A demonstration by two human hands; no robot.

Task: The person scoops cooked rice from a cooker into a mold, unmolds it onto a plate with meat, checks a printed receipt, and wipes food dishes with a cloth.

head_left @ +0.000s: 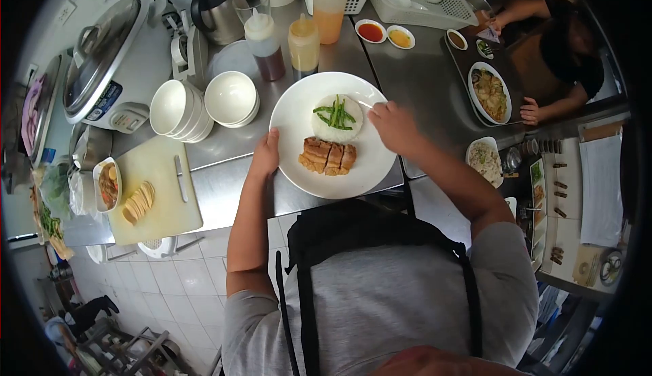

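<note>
A large white plate [292, 165] is at the counter's front edge, bearing a round mound of rice [331, 130] topped with green beans [336, 113] and, below it, sliced browned meat [327, 156]. My left hand [266, 152] grips the plate's left rim, thumb upward. On the upper right rim rests my right hand [392, 126], its fingers curled together; whether they pinch the rim or something small is hidden. Just behind the plate stand squeeze bottles with dark [266, 53], yellow [303, 45] and orange [331, 9] contents.
White bowls [231, 98] are stacked left of the plate. A cutting board [159, 186] holds sliced food beside a rice cooker [112, 64]. Small sauce dishes [371, 32] sit behind. At the right, another person's hand [531, 111] touches a dark tray with an oval food dish [489, 94].
</note>
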